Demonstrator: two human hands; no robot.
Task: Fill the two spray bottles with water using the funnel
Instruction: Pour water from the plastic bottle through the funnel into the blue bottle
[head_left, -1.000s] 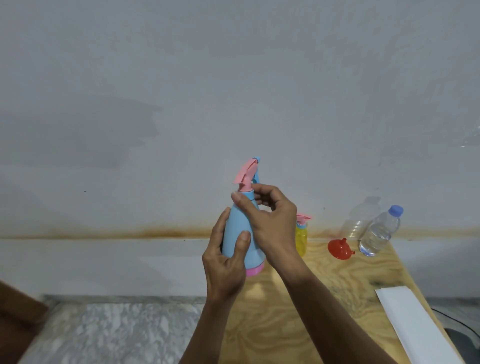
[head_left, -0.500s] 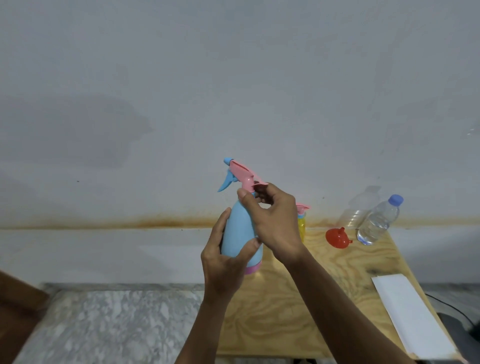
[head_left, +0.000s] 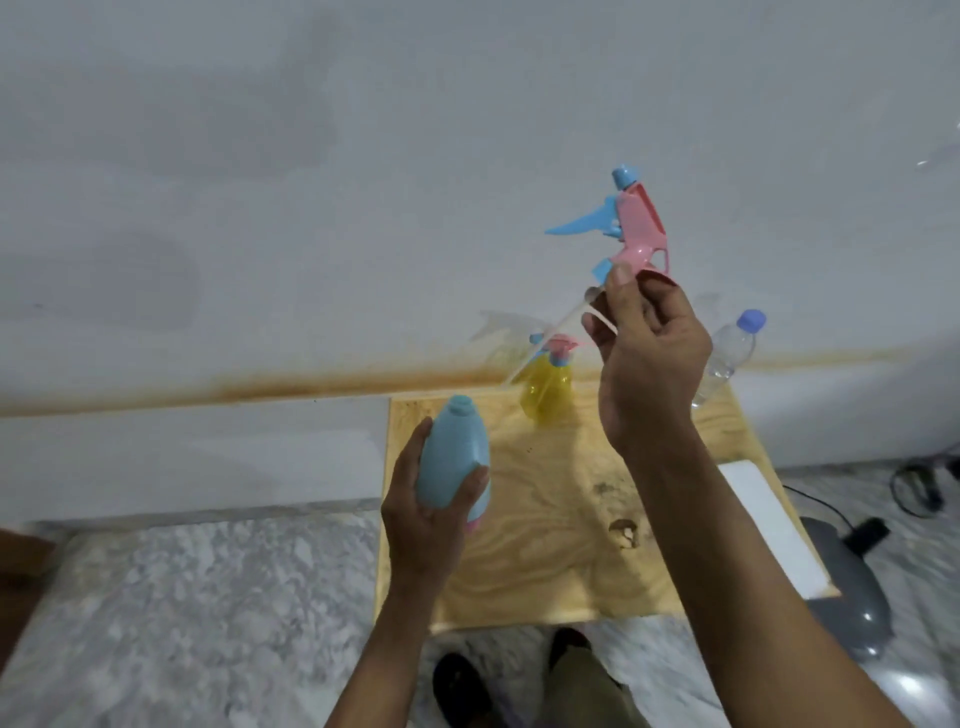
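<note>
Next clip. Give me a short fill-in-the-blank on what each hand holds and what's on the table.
1. The left hand holds the blue bottle, whose neck is ____.
2. The right hand holds the pink ____ raised above the table.
3. The spray bottle standing on the table is ____ in colour.

Missing words: open; spray head; yellow

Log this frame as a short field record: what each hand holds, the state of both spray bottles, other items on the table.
left hand: grips blue bottle, neck open, head off
right hand: holds pink spray head raised, dip tube hanging clear of the bottle
yellow bottle: upright on wooden table, spray head on
water bottle: capped, at the table's far right
funnel: not visible
white sheet: table's right edge
</note>
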